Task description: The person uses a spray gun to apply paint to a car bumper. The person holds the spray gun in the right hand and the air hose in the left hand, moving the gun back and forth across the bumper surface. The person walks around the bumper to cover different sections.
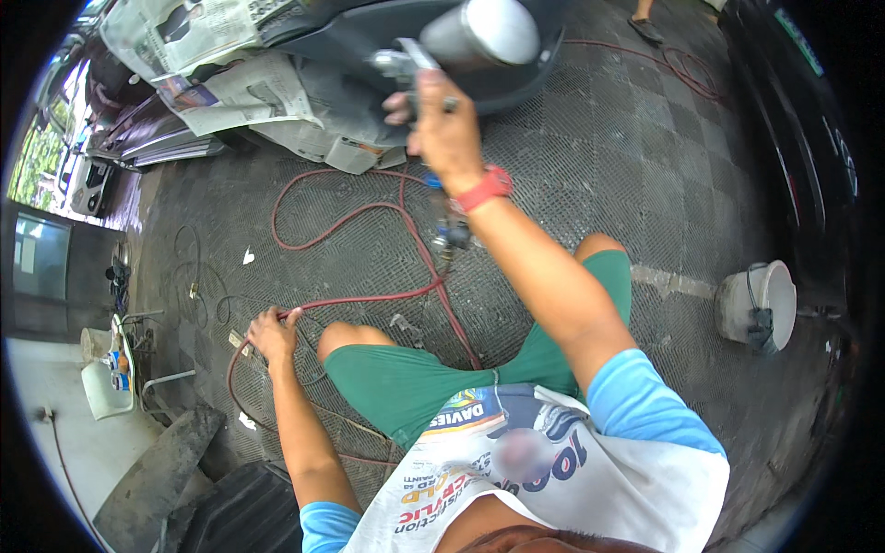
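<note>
My right hand (pixel 446 129) is raised at the top centre, its fingers wrapped round the handle of a spray gun (pixel 395 63). A silvery cup (pixel 502 32) with a pale round lid sits on the gun. Right behind the gun is a dark car bumper (pixel 336 41), covered on its left with newspaper sheets (pixel 207 41). Lower left, my left hand (pixel 274 334) grips a red air hose (pixel 369 299), which runs right across the floor. Below my right wrist hangs a metal and blue fitting (pixel 452 232), partly hidden by the arm.
Red hose loops (pixel 304 180) lie on the dark textured floor. A dirty white bucket (pixel 779 304) stands at right, near a black car (pixel 802 138). At left are a white chair (pixel 109 387) and loose dark panels (pixel 152 470). Another person's foot (pixel 645 29) shows at the top right.
</note>
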{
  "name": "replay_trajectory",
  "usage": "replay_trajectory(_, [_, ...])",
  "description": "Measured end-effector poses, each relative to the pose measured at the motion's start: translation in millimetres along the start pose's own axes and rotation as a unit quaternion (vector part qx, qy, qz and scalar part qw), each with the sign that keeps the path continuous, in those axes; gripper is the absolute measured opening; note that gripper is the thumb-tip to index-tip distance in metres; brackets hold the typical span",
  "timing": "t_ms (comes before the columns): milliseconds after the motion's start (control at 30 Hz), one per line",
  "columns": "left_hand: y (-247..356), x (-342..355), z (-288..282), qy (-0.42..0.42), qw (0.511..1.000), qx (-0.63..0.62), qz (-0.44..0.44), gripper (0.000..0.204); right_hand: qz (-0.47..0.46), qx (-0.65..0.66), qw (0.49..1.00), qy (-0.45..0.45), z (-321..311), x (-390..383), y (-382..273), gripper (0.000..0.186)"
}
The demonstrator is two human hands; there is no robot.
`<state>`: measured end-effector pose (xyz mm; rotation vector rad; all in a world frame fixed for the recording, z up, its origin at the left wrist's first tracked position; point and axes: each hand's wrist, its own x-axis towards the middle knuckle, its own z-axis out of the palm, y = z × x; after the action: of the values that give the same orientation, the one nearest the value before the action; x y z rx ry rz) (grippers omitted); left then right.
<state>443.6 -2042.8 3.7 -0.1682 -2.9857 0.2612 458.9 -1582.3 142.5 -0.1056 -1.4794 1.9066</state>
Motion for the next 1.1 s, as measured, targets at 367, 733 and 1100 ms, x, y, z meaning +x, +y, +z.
replay_trajectory(367, [8,-45,-23,0.021,0.995,0.051,-0.078,0.061,0.042,-0.024,0.987,0.155,-55,-31,112,0.059])
replay_trajectory(733, [89,-66,-35,-0.037,0.995,-0.04,0.089,0.056,0.168,-0.065,0.956,0.233,-244,-35,157,0.064])
replay_trajectory(1100, [80,-99,-15,0.253,0.956,-0.03,-0.148,0.044,0.149,0.045,0.911,0.381,-248,-27,213,0.065])
